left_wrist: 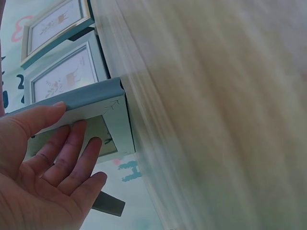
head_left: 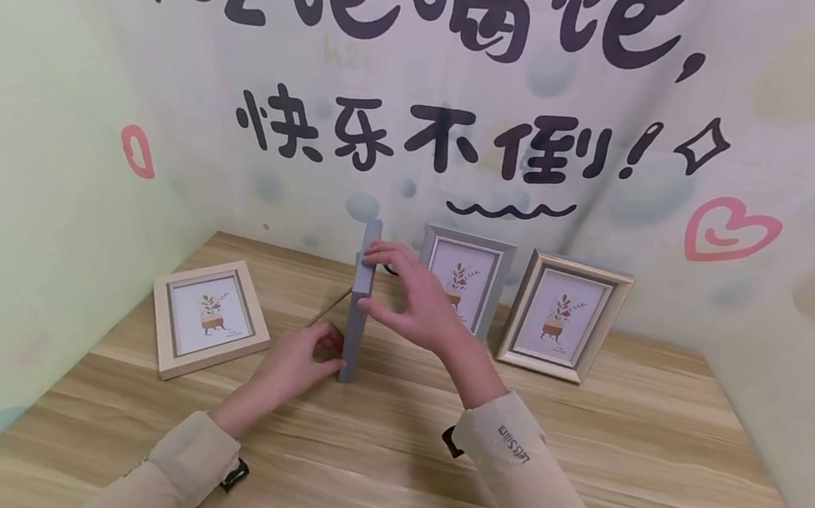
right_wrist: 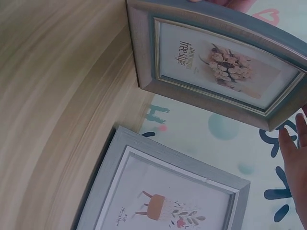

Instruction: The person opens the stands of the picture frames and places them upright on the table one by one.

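A grey-blue picture frame [head_left: 358,315] stands edge-on between both hands, its lower end at the tabletop. In the right wrist view, the front of this frame [right_wrist: 144,43] shows a flower print. Low on the frame, my left hand [head_left: 300,363] holds it, thumb on the edge and fingers behind. My right hand [head_left: 413,301] grips it higher up, with thumb and fingers at the near edge. The back side and a grey stand leg [left_wrist: 109,205] sticking out behind appear in the left wrist view.
Leaning to the right are a grey frame [head_left: 503,275] and a gold-beige frame [head_left: 614,324], both with plant prints. A light wood frame [head_left: 172,365] is at the left on the wooden table [head_left: 383,469]. A printed cloth wall [head_left: 191,95] rises behind.
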`<action>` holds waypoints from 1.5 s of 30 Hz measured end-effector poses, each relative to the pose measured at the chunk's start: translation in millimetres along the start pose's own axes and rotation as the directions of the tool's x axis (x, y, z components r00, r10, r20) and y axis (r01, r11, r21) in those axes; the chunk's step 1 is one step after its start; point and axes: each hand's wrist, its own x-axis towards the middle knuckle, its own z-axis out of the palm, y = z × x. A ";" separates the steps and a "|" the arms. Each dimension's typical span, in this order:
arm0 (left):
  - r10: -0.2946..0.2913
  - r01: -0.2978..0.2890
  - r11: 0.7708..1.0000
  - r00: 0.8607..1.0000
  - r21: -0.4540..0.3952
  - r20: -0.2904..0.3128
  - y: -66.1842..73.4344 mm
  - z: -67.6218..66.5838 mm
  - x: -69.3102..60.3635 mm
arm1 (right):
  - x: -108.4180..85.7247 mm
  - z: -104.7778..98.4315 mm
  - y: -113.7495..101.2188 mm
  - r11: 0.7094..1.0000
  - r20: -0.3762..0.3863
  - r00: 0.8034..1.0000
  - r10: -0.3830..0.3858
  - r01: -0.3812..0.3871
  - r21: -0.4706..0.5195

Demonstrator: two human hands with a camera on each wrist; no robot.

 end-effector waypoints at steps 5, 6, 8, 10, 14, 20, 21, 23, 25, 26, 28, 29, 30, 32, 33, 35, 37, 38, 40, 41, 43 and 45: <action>-0.002 0.002 1.000 1.000 -0.002 -0.003 0.0 -0.7 -0.2 | -3.2 2.2 8.8 0.996 -0.094 0.994 0.052 -0.045 0.075; -0.002 0.002 1.000 1.000 -0.001 -0.005 0.0 -0.6 -0.1 | -4.2 3.2 11.0 0.994 -0.111 0.991 0.072 -0.063 0.085; 0.000 0.000 1.000 1.000 0.004 -0.008 -0.2 -0.4 0.3 | -6.7 5.4 15.2 0.988 -0.132 0.984 0.122 -0.108 0.106; 0.001 -0.001 1.000 1.000 0.011 -0.010 -0.4 0.0 0.6 | -9.1 8.8 19.9 0.976 -0.130 0.973 0.188 -0.171 0.134; 0.001 -0.001 1.000 1.000 0.020 -0.007 -0.4 0.4 1.1 | -14.0 17.1 29.4 0.932 -0.088 0.946 0.313 -0.288 0.219; -0.007 0.007 1.000 1.000 0.024 -0.003 0.2 1.0 2.2 | -19.0 30.6 42.5 0.841 0.036 0.905 0.424 -0.408 0.356; -0.009 0.009 1.000 1.000 0.027 -0.002 0.5 1.1 2.3 | -19.4 29.8 40.0 0.827 0.061 0.898 0.436 -0.427 0.366; -0.011 0.011 0.999 1.000 0.031 0.001 1.2 1.1 2.2 | -21.9 33.1 43.8 0.808 0.082 0.886 0.457 -0.452 0.377; -0.013 0.013 0.999 1.000 0.036 0.003 1.8 0.4 1.9 | -24.1 36.1 47.3 0.799 0.092 0.882 0.463 -0.460 0.386; -0.013 0.013 0.999 1.000 0.037 0.007 2.2 -0.4 1.4 | -24.9 37.7 49.3 0.796 0.097 0.880 0.466 -0.464 0.389; -0.009 0.009 0.999 1.000 0.044 0.007 1.6 -1.5 0.8 | -26.3 43.8 56.9 0.793 0.092 0.878 0.469 -0.464 0.394; -0.007 0.007 0.999 1.000 0.048 0.008 1.2 -2.0 0.5 | -26.3 45.3 57.8 0.790 0.093 0.877 0.471 -0.467 0.397; -0.002 0.002 0.999 1.000 0.048 0.010 0.9 -2.7 0.1 | -26.3 46.8 59.1 0.788 0.094 0.876 0.473 -0.468 0.400; -0.002 0.001 0.999 1.000 0.046 0.017 0.1 -4.1 -0.7 | -26.4 49.2 60.9 0.780 0.101 0.872 0.478 -0.475 0.407; 0.002 -0.003 0.999 1.000 0.046 0.020 -0.6 -4.6 -0.7 | -26.5 50.2 61.6 0.777 0.105 0.872 0.478 -0.476 0.411; -0.003 0.001 0.999 1.000 0.042 0.029 -1.6 -5.9 -1.2 | -26.7 51.9 62.5 0.774 0.115 0.872 0.476 -0.478 0.416; -0.002 0.000 0.999 0.999 0.038 0.038 -3.2 -7.4 -1.4 | -26.8 53.4 62.6 0.771 0.124 0.871 0.475 -0.480 0.418; 0.007 -0.009 0.999 0.999 0.041 0.043 -4.3 -8.3 -1.4 | -26.7 54.0 62.2 0.769 0.127 0.869 0.477 -0.483 0.419; 0.009 -0.011 0.999 0.999 0.039 0.051 -7.0 -9.6 -1.0 | -26.4 55.1 61.1 0.762 0.133 0.864 0.485 -0.492 0.421; 0.011 -0.013 0.999 0.998 0.035 0.056 -8.1 -10.6 -0.8 | -26.2 55.6 60.5 0.757 0.136 0.861 0.490 -0.497 0.424; 0.016 -0.018 0.999 0.998 0.035 0.064 -10.9 -12.9 -0.6 | -25.6 56.5 59.3 0.746 0.142 0.853 0.501 -0.510 0.428; 0.021 -0.023 0.999 0.998 0.030 0.066 -13.3 -15.1 -0.6 | -24.9 57.3 58.4 0.739 0.145 0.848 0.510 -0.518 0.431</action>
